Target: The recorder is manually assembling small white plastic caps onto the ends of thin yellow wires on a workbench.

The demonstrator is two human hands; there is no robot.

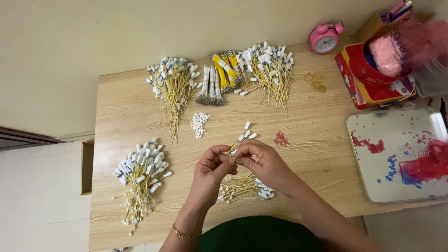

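Now I see left hand | right hand pinched together on thin yellow white-tagged wires, steadying them | above wooden table, left of pink alarm clock.

— What were the hands doing?
— The left hand and right hand pinched a small bunch of thin yellow wires with white connector ends above the pale wooden table.
— Anything nearby?
— A loose yellow wire bundle lay just beneath them.
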